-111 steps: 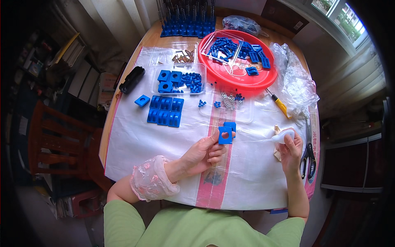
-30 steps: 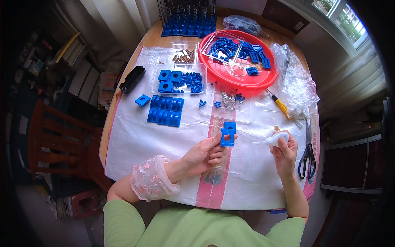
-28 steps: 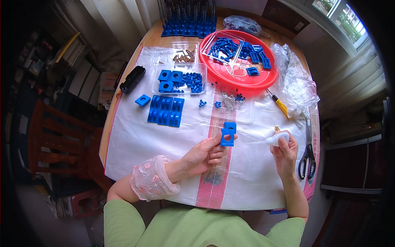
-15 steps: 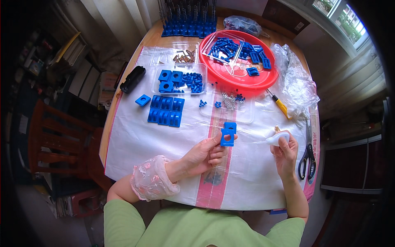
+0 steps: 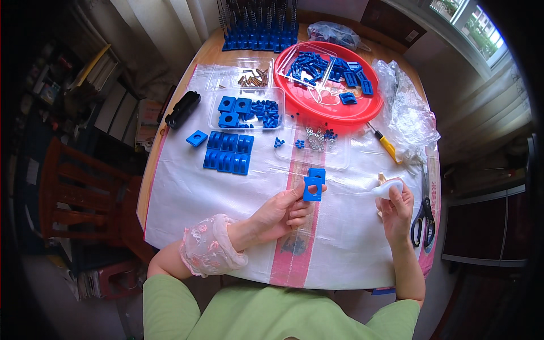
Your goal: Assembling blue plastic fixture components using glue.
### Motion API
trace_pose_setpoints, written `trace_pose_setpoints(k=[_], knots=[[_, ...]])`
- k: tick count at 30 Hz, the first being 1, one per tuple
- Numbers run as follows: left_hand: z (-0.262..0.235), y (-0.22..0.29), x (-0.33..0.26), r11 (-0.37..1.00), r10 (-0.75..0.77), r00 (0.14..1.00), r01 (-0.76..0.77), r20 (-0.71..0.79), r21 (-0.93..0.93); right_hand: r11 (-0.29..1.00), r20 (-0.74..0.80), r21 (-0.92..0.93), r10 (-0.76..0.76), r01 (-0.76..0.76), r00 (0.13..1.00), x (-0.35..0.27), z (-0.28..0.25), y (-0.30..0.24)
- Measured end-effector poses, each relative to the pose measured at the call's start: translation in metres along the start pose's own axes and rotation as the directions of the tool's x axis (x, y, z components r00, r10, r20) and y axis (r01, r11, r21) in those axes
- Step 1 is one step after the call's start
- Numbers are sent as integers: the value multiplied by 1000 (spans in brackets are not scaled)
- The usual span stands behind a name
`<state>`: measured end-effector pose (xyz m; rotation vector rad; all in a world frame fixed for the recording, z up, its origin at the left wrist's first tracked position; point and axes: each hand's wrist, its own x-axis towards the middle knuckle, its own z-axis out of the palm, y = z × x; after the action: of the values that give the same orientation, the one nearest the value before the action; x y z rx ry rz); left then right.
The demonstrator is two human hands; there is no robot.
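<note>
1. Over the near middle of the worktop (image 5: pixel 211 51), head view: left hand (image 5: pixel 277 214), closed, thumb and fingers pinching one holed blue plate (image 5: pixel 313 198). Plate raised on edge, its round opening facing the wearer.
2. Directly behind that plate: a second blue piece (image 5: pixel 318 172), partly hidden; whether it is also gripped cannot be told.
3. To the right, near the scissors: right hand (image 5: pixel 396 209), wrapped around a white squeeze bottle (image 5: pixel 387 188). Bottle tilted, its thin pale nozzle pointing left toward the plate; the tip is too faint to place exactly.
4. Beside and partly behind the bottle: one cream-coloured item (image 5: pixel 381 178), kind unclear.
5. Right edge: one pair of black-handled scissors (image 5: pixel 426 208), handles toward the wearer.
6. Left of centre: blue blocks (image 5: pixel 228 153) with curved ridges, set close in two rows of three; one loose blue piece (image 5: pixel 196 138) just beside.
7. Behind these: one clear box (image 5: pixel 211 115), containing blue plates and small blue parts (image 5: pixel 264 113); brass-coloured pins (image 5: pixel 254 78) lie farther back.
8. Centre: white rings (image 5: pixel 318 139) and tiny blue bits, in loose clusters.
9. Far right: one red basin (image 5: pixel 317 118) of blue parts; one yellow-handled tool (image 5: pixel 387 147); crumpled clear plastic (image 5: pixel 408 113).
10. Far left: one black case (image 5: pixel 183 110).
</note>
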<state>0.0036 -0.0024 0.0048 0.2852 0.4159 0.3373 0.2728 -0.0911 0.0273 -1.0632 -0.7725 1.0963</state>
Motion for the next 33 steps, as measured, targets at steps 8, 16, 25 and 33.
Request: trace_pose_setpoints(k=[8,16,25,33], knots=[[0,0,1,1000,-7,1000,7,3,14,1000,21,10,17,-18,1000,-1,2,5],[2,0,0,1000,-4,1000,4,-3,30,1000,10,-16,17,-17,1000,-1,2,9],[-1,0,1,1000,-5,1000,5,-3,-3,1000,-31,-4,17,-17,999,1,1,4],[-1,-1,0,1000,-7,1000,7,-9,1,1000,-52,-5,-20,20,998,4,-12,-1]])
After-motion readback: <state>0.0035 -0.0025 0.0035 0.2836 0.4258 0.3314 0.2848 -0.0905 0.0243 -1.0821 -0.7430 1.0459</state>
